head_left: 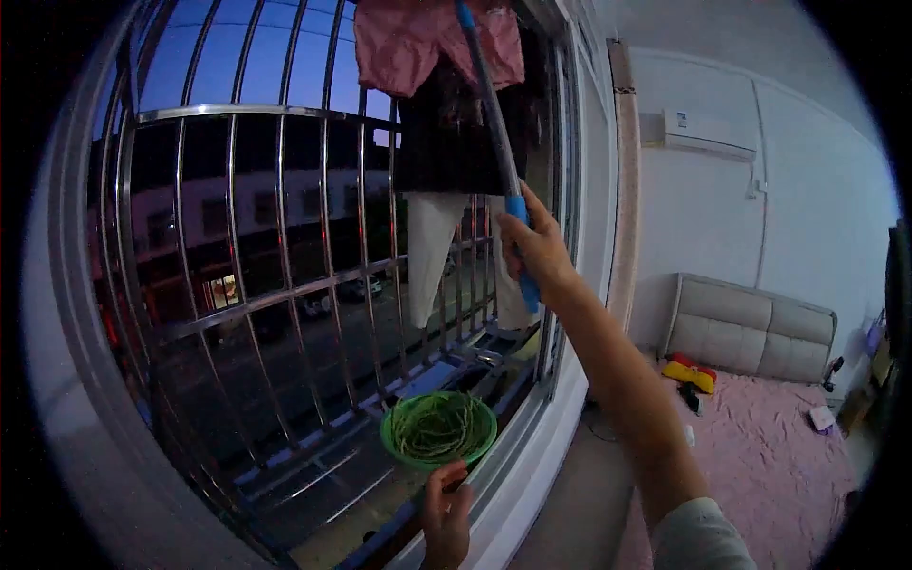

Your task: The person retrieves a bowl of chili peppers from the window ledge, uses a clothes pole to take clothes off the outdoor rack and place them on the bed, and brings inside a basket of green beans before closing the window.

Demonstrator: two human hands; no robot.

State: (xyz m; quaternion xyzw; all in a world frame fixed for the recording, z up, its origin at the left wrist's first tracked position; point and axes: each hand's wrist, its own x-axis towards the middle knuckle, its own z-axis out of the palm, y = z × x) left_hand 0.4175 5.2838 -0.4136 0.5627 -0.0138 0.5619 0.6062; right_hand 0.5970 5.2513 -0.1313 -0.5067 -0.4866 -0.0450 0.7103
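Observation:
My right hand (540,242) is wrapped around the blue grip of a clothes pole (492,114), which slants up to the left in front of hanging laundry. Pink shorts (437,43) hang near the pole's upper end. Below them is a dark garment (446,142), and under that hang pale trouser legs (432,247). My left hand (446,508) is low at the window ledge, its fingers loosely bent and apart, with nothing visible in them. Just beyond its fingertips sits a green basket (389,439) of thin green stalks (442,426); whether they touch the rim I cannot tell.
Metal window bars (280,190) enclose the left side, with a street outside. The window frame (503,484) runs beside my arms. Indoors at right are a bed (750,456) with a padded headboard (750,328), a curtain (624,190) and an air conditioner (708,133).

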